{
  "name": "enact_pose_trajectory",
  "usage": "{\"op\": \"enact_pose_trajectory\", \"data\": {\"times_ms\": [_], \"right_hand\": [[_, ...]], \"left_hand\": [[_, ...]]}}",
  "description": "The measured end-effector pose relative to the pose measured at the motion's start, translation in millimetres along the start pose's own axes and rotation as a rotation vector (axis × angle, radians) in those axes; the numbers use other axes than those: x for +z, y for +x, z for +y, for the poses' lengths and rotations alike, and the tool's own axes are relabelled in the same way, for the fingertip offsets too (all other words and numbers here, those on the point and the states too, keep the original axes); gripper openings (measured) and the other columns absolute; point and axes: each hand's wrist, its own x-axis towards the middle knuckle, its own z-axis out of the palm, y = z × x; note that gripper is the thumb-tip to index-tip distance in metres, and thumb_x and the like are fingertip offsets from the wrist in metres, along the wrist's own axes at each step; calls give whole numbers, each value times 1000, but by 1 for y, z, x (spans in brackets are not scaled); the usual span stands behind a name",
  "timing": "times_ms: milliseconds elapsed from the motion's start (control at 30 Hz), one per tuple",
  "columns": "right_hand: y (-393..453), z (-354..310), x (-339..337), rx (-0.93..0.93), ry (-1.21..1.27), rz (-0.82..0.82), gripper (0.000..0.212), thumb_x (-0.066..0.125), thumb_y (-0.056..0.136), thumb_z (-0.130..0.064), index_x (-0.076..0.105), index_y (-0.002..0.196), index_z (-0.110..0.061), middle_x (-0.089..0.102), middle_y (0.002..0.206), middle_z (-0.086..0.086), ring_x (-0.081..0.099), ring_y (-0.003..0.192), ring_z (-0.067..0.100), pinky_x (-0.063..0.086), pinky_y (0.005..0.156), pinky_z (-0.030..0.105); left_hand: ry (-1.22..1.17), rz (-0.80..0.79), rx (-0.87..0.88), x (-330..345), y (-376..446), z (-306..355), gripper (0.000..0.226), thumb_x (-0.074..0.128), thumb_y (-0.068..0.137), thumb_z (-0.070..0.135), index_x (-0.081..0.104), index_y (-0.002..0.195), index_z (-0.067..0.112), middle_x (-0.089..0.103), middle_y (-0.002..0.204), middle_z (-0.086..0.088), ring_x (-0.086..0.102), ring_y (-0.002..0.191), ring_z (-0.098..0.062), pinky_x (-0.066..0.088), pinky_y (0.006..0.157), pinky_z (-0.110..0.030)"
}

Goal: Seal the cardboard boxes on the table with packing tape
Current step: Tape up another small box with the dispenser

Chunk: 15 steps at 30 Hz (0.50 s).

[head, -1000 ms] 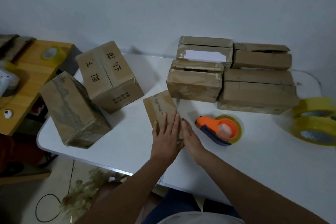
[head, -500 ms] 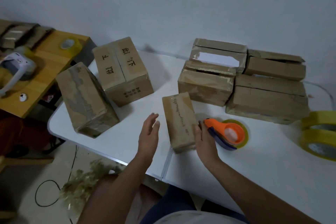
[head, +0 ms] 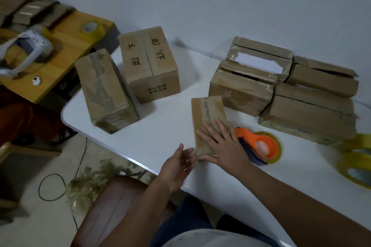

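A white table (head: 160,138) held four worn boxes (head: 285,94) stacked at the far right and two taped boxes (head: 128,78) at the left. Near the front edge lay a small box (head: 207,114), the right hand (head: 224,144) pressed flat on top, fingers spread. The left hand (head: 178,164), open and relaxed, touched its near end. An orange dispenser (head: 259,146) sat just beside it.

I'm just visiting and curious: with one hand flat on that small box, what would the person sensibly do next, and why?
Probably slide the small box aside and pull an open one closer. Its top looks glossy with tape, the right hand lies flat on it, and the left hand sits open at its near end. The boxes at the back right still show gaps at their flaps, and the orange tape dispenser lies within reach.
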Motion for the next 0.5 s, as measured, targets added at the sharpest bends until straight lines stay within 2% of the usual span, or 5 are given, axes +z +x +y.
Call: {"op": "enact_pose_trajectory", "data": {"times_ms": [100, 200, 300, 400, 500], "right_hand": [[-5, -9, 5, 80, -3, 45, 82, 46, 84, -73, 29, 152, -32, 22, 161, -1, 17, 148, 34, 25, 113, 58], [-8, -11, 6, 124, 12, 51, 82, 49, 83, -72, 28, 152, -33, 24, 160, -1, 18, 148, 34, 28, 111, 60], [-6, -12, 6, 148, 8, 55, 83, 53, 81, -72, 32, 151, -32, 26, 160, -1, 22, 147, 34, 41, 103, 56], [-6, -11, 6, 151, 37, 50, 82, 53, 82, -70, 31, 151, -32, 27, 159, -1, 20, 147, 34, 43, 101, 55], [-7, -11, 5, 156, 80, 43, 80, 52, 83, -68, 29, 151, -33, 24, 160, -3, 14, 149, 32, 41, 103, 54]], "left_hand": [[89, -31, 120, -5, 0, -1, 19, 63, 95, 24, 72, 101, 8, 68, 82, -3, 66, 78, -14, 53, 77, -25], [158, -42, 215, -7, 0, -2, 19, 65, 94, 18, 71, 107, 6, 69, 86, -5, 66, 84, -15, 55, 75, -22], [223, 3, 321, -3, 2, -3, 18, 63, 96, 17, 71, 105, 4, 68, 83, -6, 65, 83, -15, 54, 81, -23], [387, 90, 482, 5, 5, -10, 16, 58, 99, 20, 71, 101, 11, 70, 83, 3, 65, 81, -8, 53, 78, -16], [500, 112, 569, 14, 8, -20, 16, 53, 102, 23, 68, 97, 20, 69, 87, 11, 64, 82, -5, 51, 76, -16]]}}
